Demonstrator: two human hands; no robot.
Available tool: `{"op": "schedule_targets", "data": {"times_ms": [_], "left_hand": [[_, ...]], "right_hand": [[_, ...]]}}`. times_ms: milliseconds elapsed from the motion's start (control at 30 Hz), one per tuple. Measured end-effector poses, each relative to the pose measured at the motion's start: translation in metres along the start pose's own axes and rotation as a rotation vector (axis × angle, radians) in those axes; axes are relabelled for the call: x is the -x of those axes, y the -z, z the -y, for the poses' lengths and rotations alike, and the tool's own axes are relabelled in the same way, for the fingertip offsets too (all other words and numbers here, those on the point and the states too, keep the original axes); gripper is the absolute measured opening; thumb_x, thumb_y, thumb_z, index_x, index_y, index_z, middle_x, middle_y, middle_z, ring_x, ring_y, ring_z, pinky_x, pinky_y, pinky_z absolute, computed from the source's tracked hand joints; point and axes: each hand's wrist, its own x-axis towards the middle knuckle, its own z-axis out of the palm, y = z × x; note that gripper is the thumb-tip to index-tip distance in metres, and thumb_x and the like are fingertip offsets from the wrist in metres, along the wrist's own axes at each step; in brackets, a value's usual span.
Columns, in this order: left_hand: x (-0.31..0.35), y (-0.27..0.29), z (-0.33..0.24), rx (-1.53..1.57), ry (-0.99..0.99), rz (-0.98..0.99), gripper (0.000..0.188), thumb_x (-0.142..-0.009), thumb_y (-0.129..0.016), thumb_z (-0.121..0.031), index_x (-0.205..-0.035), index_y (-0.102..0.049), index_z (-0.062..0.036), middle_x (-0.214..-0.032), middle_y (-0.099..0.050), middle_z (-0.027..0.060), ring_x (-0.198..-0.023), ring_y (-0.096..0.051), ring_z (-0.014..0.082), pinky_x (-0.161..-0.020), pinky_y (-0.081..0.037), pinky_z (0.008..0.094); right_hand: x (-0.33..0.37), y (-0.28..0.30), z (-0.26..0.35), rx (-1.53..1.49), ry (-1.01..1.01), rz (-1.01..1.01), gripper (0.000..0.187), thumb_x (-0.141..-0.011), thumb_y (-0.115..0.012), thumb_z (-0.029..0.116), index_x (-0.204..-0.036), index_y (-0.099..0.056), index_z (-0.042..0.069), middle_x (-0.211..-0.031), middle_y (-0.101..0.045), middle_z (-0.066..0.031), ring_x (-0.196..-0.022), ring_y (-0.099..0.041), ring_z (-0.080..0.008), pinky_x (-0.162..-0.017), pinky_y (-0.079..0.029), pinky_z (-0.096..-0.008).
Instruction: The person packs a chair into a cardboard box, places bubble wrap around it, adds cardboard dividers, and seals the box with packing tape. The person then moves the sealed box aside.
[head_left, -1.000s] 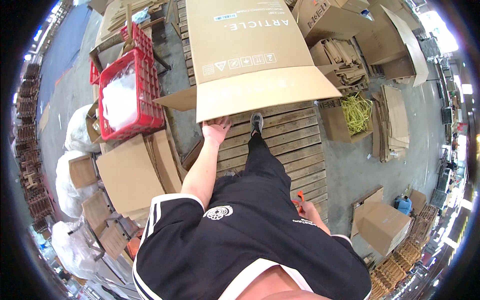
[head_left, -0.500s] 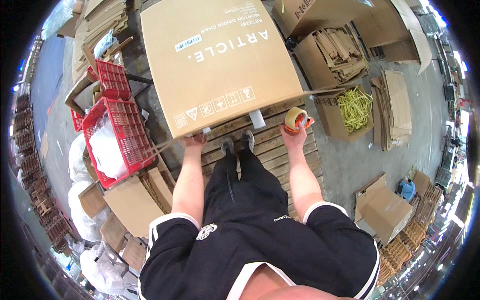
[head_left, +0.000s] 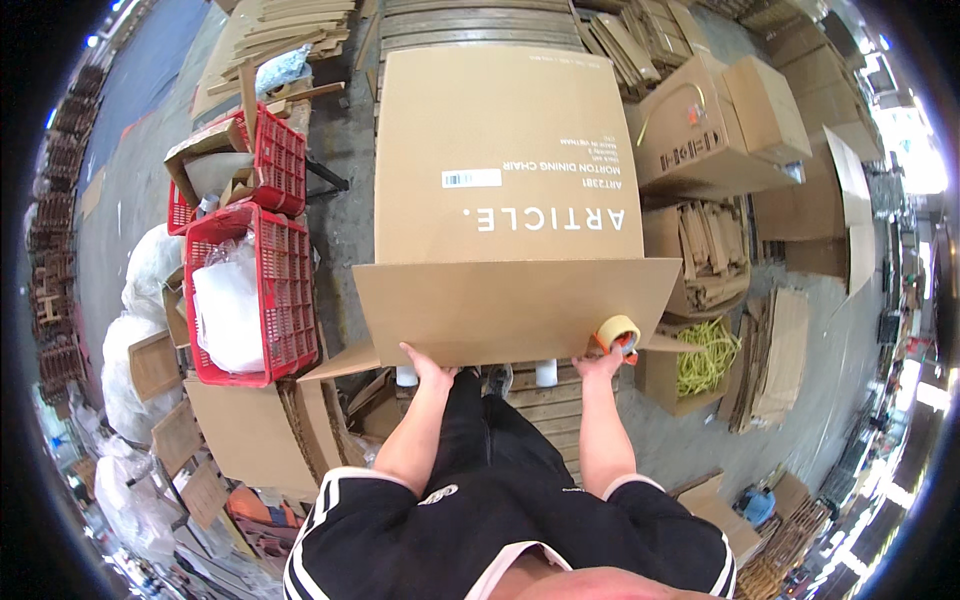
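Note:
A large brown cardboard box (head_left: 500,130) lies in front of me, with white print on its top. Its wide near flap (head_left: 490,310) is folded out toward me, and narrower side flaps stick out at both ends. My left hand (head_left: 432,370) grips the flap's near edge left of the middle, thumb on top and fingers hidden beneath. At the edge's right end is my right hand (head_left: 598,364), closed around an orange tape dispenser (head_left: 626,345) with a roll of tape (head_left: 618,328). Two white tube-like ends, one a white tube (head_left: 546,373), show below the flap.
Red plastic crates (head_left: 280,290) stand at the left, one holding white wrapping. At the right are a carton of yellow strapping (head_left: 706,358), a carton of cardboard strips (head_left: 712,250) and stacked flat cardboard (head_left: 770,360). A slatted wooden platform (head_left: 545,430) lies underfoot.
The near flap now spreads out toward me between the box and my hands. The box sits squarer in view, and my left hand has come onto the flap's edge. The dispenser stays in my right hand.

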Motion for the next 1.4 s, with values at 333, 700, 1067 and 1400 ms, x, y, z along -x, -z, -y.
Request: {"op": "schedule_targets", "data": {"times_ms": [333,700,1067,1400], "left_hand": [[0.173,-0.274,-0.215,0.146,-0.288,0.867,0.068,-0.108,-0.057,-0.052,-0.162,-0.043,-0.0127,-0.162,-0.049,0.0118,-0.148,-0.046,0.0365,-0.124,-0.039,0.0590],[0.127,-0.560,-0.194,-1.091,-0.892,0.974,0.057,-0.106,-0.064,-0.035,-0.148,-0.059,0.0020,-0.132,-0.076,0.0201,-0.120,-0.072,0.0293,-0.104,-0.052,0.0391],[0.007,-0.593,-0.153,-1.813,-1.912,0.358,0.037,-0.107,-0.060,-0.041,-0.098,-0.074,-0.0075,-0.103,-0.074,0.0124,-0.103,-0.067,0.0343,-0.094,-0.048,0.0502],[-0.040,-0.836,-0.273,-1.484,-2.298,0.317,0.032,-0.104,-0.062,-0.042,-0.100,-0.068,-0.0106,-0.099,-0.067,0.0084,-0.102,-0.062,0.0305,-0.097,-0.043,0.0482]], "right_hand": [[0.273,-0.329,0.121,0.144,0.158,0.775,0.059,-0.107,-0.050,0.058,-0.148,-0.061,0.016,-0.143,-0.067,-0.0091,-0.140,-0.058,-0.0341,-0.117,-0.040,-0.0706],[0.361,-0.347,0.202,0.140,0.840,1.446,0.082,-0.089,-0.083,0.013,-0.162,-0.044,0.006,-0.149,-0.061,-0.0140,-0.134,-0.065,-0.0320,-0.109,-0.057,-0.0516],[0.242,-0.359,0.199,0.763,0.492,1.048,0.068,-0.082,-0.075,-0.004,-0.148,-0.058,-0.001,-0.132,-0.073,-0.0091,-0.119,-0.072,-0.0217,-0.107,-0.057,-0.0385],[0.293,-0.657,0.191,0.404,0.934,1.173,0.054,-0.097,-0.066,0.002,-0.149,-0.053,-0.002,-0.133,-0.069,-0.0112,-0.121,-0.069,-0.0222,-0.107,-0.056,-0.0398]]}}
